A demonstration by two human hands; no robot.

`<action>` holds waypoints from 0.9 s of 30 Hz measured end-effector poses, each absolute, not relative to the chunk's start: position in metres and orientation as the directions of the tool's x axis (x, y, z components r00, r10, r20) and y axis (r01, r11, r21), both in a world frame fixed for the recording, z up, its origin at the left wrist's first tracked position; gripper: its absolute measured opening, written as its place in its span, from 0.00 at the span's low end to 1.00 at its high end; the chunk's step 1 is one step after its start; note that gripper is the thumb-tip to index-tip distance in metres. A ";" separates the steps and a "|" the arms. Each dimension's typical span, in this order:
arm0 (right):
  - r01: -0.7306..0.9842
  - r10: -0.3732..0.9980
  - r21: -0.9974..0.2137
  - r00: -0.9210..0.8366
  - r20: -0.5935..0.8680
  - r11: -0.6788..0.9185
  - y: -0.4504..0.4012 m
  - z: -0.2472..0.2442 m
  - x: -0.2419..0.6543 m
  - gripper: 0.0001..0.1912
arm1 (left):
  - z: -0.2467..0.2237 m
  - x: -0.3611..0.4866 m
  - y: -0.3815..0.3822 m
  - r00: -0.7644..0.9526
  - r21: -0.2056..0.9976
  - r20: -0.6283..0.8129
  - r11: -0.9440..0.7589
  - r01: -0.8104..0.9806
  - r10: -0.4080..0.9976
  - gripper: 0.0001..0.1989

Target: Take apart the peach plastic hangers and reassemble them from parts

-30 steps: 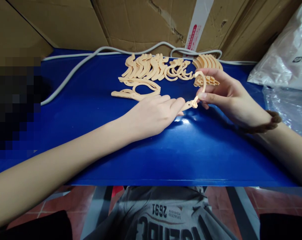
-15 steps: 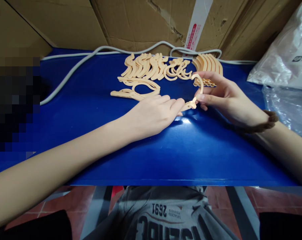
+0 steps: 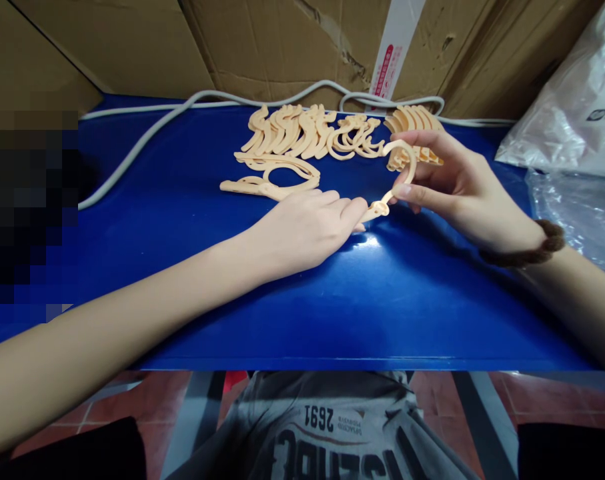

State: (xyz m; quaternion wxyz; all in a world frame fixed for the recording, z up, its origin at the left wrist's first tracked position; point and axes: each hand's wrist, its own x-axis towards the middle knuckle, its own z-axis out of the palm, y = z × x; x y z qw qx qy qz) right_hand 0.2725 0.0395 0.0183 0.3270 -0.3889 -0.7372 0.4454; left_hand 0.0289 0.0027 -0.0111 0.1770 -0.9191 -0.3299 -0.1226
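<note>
My right hand [image 3: 459,183] pinches a beige plastic hanger hook [image 3: 411,162] between thumb and fingers, with the hook's curve facing up. The hook's lower end meets the joint of a hanger arm [image 3: 375,211], also beige plastic. Closed around that arm, my left hand [image 3: 312,230] hides most of it. Just beyond my left knuckles lie folded plastic hangers [image 3: 287,163] with hooks, flat on the blue table [image 3: 302,320]. Loose hooks [image 3: 355,139] are heaped behind my hands.
Curved hanger arms [image 3: 287,130] lie in a row at the back, and more stacked pieces [image 3: 415,119] stand behind my right hand. A white cable [image 3: 182,110] runs along the cardboard [image 3: 282,53]. Clear plastic bags [image 3: 567,100] are at the right.
The hook has turned a little at the joint, its curve swinging to the right. My right hand has shifted slightly right with it; my left hand stays nearly still.
</note>
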 end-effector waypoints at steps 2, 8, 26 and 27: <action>0.291 0.860 -0.901 -0.489 0.150 0.322 0.039 0.019 0.273 0.26 | -0.012 0.029 0.003 0.753 -0.239 0.347 -0.724 0.647 0.559 0.19; 0.345 0.838 -0.844 -0.507 0.200 0.410 0.036 0.022 0.272 0.26 | -0.013 0.029 0.004 0.757 -0.243 0.369 -0.730 0.639 0.540 0.19; 0.382 0.819 -0.809 -0.539 0.198 0.447 0.036 0.010 0.268 0.28 | -0.011 0.029 0.004 0.762 -0.223 0.328 -0.738 0.637 0.558 0.21; 0.384 0.821 -0.810 -0.536 0.196 0.443 0.035 0.009 0.268 0.27 | -0.010 0.030 0.004 0.763 -0.217 0.309 -0.739 0.638 0.568 0.20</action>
